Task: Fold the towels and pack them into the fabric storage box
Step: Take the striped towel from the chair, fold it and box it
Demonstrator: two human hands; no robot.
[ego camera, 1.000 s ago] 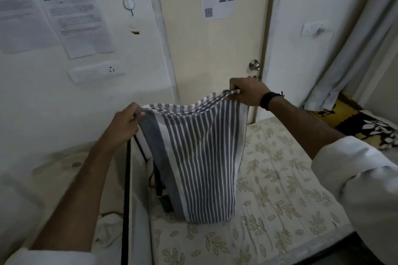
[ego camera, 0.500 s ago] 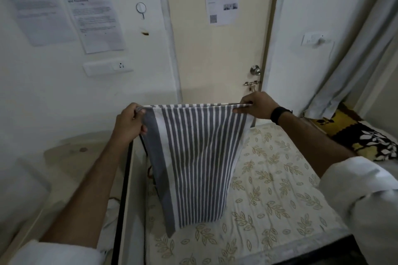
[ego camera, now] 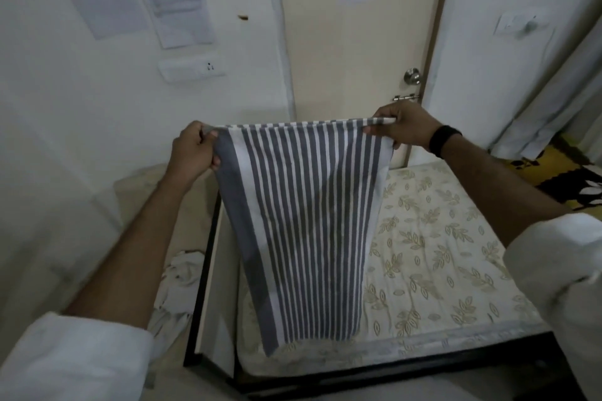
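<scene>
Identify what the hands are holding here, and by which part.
The striped towel: the left hand grips its top left corner, the right hand pinches its top right corner.

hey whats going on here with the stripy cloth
A person is holding a grey and white striped towel up by its top corners, the left hand pinching one corner and the right hand the other. The top edge is pulled straight and the towel hangs over a mattress with a leaf print. It is not yet laid down for further folding, and no storage box is in view.
</scene>
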